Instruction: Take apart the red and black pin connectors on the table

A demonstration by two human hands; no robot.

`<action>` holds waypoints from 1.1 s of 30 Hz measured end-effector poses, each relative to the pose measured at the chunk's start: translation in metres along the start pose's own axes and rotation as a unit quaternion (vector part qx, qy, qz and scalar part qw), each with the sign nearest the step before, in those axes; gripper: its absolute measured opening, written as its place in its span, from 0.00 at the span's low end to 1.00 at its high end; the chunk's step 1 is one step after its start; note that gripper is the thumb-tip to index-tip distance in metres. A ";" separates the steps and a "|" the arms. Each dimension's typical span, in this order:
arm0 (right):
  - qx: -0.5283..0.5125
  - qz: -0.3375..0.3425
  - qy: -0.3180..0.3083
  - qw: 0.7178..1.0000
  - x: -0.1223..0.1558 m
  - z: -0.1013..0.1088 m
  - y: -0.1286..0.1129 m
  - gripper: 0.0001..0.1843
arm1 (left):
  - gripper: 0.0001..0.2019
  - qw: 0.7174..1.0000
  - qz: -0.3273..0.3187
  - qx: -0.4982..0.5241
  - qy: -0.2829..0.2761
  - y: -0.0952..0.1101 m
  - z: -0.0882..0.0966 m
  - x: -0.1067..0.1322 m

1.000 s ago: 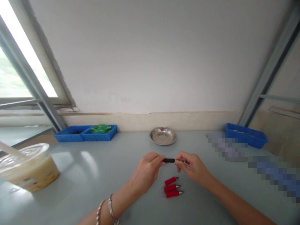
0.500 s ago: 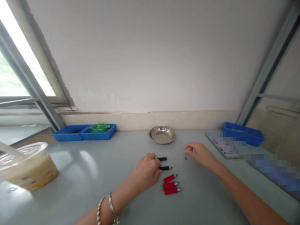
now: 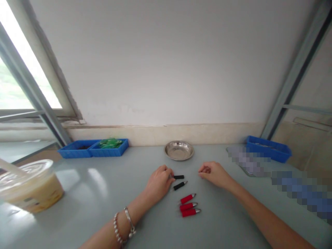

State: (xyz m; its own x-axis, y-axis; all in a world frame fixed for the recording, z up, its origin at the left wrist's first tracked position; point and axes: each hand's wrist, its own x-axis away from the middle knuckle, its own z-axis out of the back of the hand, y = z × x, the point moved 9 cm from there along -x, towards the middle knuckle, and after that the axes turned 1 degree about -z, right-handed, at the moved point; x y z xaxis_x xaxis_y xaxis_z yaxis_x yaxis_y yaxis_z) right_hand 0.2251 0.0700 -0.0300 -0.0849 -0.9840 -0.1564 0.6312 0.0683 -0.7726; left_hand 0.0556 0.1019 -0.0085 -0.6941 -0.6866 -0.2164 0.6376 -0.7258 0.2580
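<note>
A person's left hand [image 3: 159, 180] rests on a grey table [image 3: 103, 207], fingertips pinching one end of a short black sleeve [image 3: 178, 177]. A second black piece with a metal tip [image 3: 180, 185] lies just beside it, loose. The right hand [image 3: 214, 173] is curled nearby; whether it holds anything cannot be told. Three red metal-tipped pieces [image 3: 190, 205] lie in a row nearer the person. The sleeve looks light, rigid and smooth, best pinched mid-body. No writing is legible

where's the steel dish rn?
Head view: the steel dish sits center-back on the table near the wall, beyond both hands, right of the blue trays.
</note>
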 end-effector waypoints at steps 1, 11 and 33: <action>-0.040 -0.002 -0.005 0.999 0.000 -0.004 -0.002 0.06 | 0.06 1.000 -0.002 -0.001 0.010 0.001 0.001 0.000; -0.248 0.020 -0.016 0.968 0.001 -0.019 -0.020 0.13 | 0.08 0.997 -0.036 -0.014 0.068 0.021 0.013 0.006; -0.255 0.018 -0.016 0.967 0.009 -0.022 -0.028 0.14 | 0.07 0.996 -0.051 0.026 0.075 0.029 0.016 0.011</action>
State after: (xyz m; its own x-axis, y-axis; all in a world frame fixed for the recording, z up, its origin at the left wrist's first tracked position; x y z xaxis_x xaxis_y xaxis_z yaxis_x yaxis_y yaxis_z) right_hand 0.1895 0.0629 -0.0237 -0.0418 -0.9834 -0.1765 0.1713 0.1670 -0.9710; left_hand 0.0614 0.0736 0.0117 -0.6950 -0.6099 -0.3807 0.5451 -0.7923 0.2741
